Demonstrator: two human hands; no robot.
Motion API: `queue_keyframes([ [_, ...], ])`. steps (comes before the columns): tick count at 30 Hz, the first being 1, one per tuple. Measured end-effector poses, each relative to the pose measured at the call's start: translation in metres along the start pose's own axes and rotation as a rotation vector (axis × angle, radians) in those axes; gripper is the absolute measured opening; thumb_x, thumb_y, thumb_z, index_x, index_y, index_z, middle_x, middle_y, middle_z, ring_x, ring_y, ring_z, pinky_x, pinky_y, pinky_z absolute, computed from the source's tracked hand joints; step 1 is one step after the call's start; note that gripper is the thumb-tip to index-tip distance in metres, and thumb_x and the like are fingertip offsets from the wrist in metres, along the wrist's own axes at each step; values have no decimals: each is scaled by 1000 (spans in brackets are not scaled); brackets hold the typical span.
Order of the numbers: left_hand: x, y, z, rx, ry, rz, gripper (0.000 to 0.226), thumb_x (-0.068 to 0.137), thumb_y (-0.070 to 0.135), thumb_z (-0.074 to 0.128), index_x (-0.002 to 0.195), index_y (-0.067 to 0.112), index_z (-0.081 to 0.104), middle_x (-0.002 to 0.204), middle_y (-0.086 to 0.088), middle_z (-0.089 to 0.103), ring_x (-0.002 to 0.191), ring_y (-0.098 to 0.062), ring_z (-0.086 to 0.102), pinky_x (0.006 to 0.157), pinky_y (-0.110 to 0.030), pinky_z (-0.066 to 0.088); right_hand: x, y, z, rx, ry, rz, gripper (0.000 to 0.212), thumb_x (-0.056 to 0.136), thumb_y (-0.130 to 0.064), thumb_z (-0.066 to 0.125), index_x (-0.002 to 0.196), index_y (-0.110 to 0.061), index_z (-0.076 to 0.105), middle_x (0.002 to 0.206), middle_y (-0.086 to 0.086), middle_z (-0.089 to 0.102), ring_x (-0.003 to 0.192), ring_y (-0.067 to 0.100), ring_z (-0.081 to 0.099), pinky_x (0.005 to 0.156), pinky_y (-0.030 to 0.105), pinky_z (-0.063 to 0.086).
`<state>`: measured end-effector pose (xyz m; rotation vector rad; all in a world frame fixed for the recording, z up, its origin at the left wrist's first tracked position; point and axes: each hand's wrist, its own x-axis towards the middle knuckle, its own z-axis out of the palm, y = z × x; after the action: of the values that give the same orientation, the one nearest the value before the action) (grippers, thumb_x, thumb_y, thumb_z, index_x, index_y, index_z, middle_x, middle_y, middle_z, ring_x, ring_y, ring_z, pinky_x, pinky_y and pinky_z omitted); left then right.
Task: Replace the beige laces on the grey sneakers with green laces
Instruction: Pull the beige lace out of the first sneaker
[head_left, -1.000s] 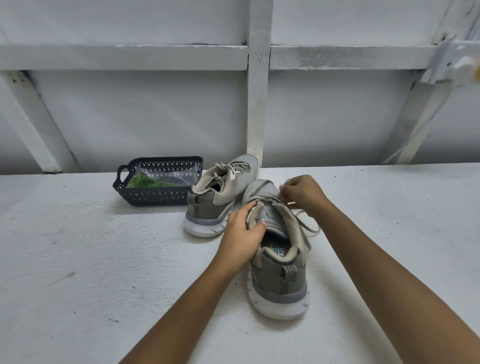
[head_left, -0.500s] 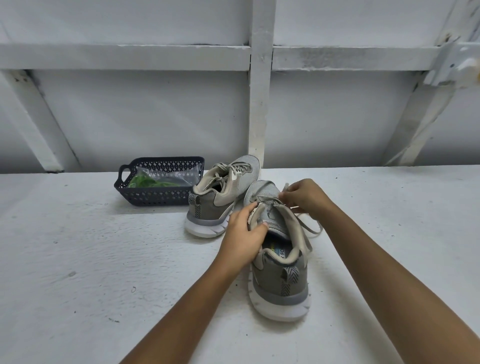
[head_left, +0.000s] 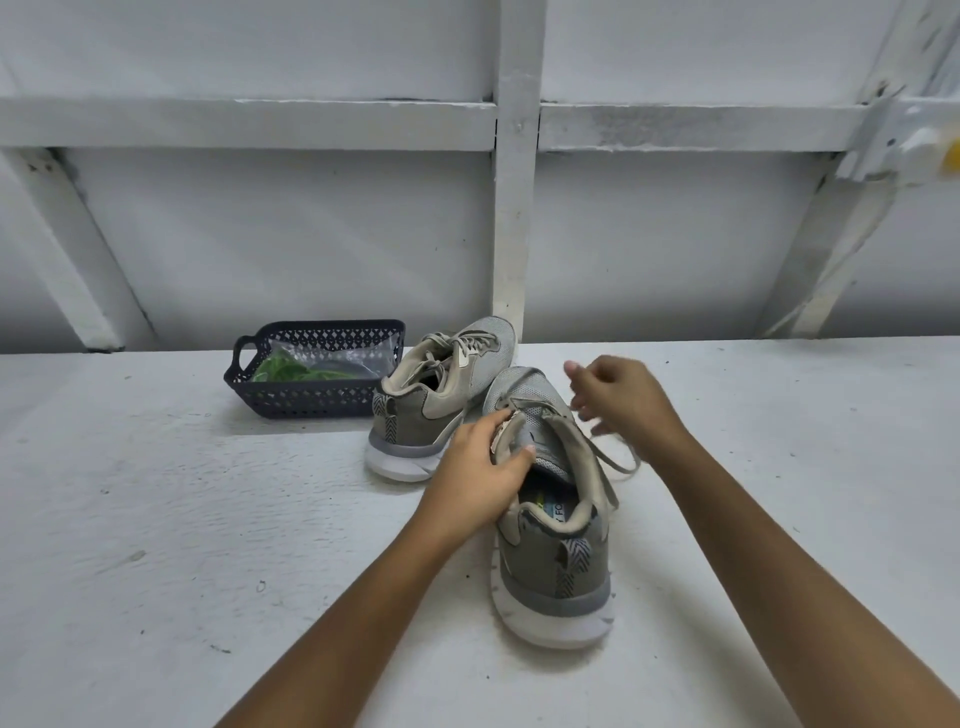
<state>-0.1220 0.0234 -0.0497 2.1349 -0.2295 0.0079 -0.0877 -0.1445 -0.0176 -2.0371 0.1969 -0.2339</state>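
Two grey sneakers stand on the white table (head_left: 156, 519). The near sneaker (head_left: 556, 566) points away from me, heel toward me. My left hand (head_left: 478, 478) grips its left eyelet flap beside the tongue. My right hand (head_left: 623, 400), blurred, hovers with curled fingers just right of the toe and pinches a strand of the beige lace (head_left: 621, 460), whose loose loop trails on the table to the shoe's right. The far sneaker (head_left: 441, 384) lies behind, still laced in beige. Green laces (head_left: 283, 369) sit in a clear bag inside the basket.
A dark perforated basket (head_left: 311, 405) stands at the back left, touching the far sneaker's heel side. A white framed wall (head_left: 509, 208) rises right behind the table.
My right hand has lifted up and to the right, away from the eyelets, drawing the beige lace with it. My left hand stays on the shoe's flap.
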Motion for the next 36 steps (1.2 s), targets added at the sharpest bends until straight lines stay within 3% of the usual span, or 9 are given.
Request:
queue_keyframes([
  [2, 7, 4, -8, 95, 9, 25, 48, 91, 48, 51, 130, 19, 53, 128, -1, 57, 118, -14, 52, 101, -31, 40, -20, 2, 5, -129, -16, -66, 37, 91, -44, 55, 77, -11, 63, 73, 2, 66, 69, 14, 61, 65, 26, 48],
  [5, 25, 16, -24, 226, 68, 101, 47, 93, 53, 43, 118, 17, 61, 109, 1, 65, 101, -15, 59, 90, -34, 46, -42, 2, 10, -211, 6, -102, 30, 86, -48, 59, 89, -19, 64, 81, -11, 62, 75, 3, 56, 61, 6, 38],
  [8, 54, 20, -31, 567, 143, 255, 38, 96, 44, 41, 112, 18, 64, 114, -3, 61, 112, -22, 51, 98, -41, 39, -47, 7, 16, -256, 14, -122, 25, 86, -40, 62, 100, -19, 64, 92, -6, 64, 89, 13, 59, 74, 27, 45],
  [13, 82, 18, -20, 1002, -2, 262, 32, 95, 30, 44, 116, 15, 63, 136, -7, 43, 128, -29, 30, 104, -48, 24, -49, 10, 18, -255, 61, -137, 26, 88, -35, 60, 105, -15, 59, 98, -1, 63, 95, 17, 57, 82, 31, 44],
  [19, 89, 18, -15, 974, -4, 257, 29, 94, 25, 47, 115, 11, 60, 135, -8, 42, 128, -28, 30, 105, -52, 22, -49, 11, 19, -302, 84, -144, 24, 89, -37, 58, 99, -16, 62, 98, 0, 66, 99, 21, 58, 88, 40, 46],
  [27, 99, 21, -58, 824, 411, 203, 29, 95, 20, 43, 119, 9, 55, 126, -10, 46, 117, -29, 39, 96, -42, 32, -52, 11, 19, -211, 75, -106, 21, 90, -35, 57, 97, -16, 64, 96, 0, 66, 94, 19, 59, 81, 31, 45],
  [29, 95, 17, -54, 861, 359, 323, 34, 92, 16, 46, 125, 14, 52, 129, -10, 44, 119, -29, 38, 97, -41, 31, -53, 11, 19, -197, 71, -102, 22, 90, -36, 57, 98, -17, 64, 97, -1, 66, 94, 18, 59, 81, 31, 45],
  [32, 88, 9, -42, 1004, 113, 501, 33, 91, 22, 47, 122, 22, 57, 137, -6, 40, 129, -28, 30, 105, -45, 23, -53, 12, 19, -186, 72, -104, 22, 90, -36, 58, 98, -17, 65, 97, -1, 67, 93, 18, 59, 81, 31, 46],
  [36, 86, 0, -32, 1177, -21, 492, 31, 96, 30, 42, 116, 18, 62, 140, -5, 40, 133, -27, 27, 107, -50, 23, -53, 11, 20, -180, 71, -106, 21, 90, -35, 58, 97, -17, 65, 96, -1, 67, 93, 17, 59, 80, 30, 46],
])
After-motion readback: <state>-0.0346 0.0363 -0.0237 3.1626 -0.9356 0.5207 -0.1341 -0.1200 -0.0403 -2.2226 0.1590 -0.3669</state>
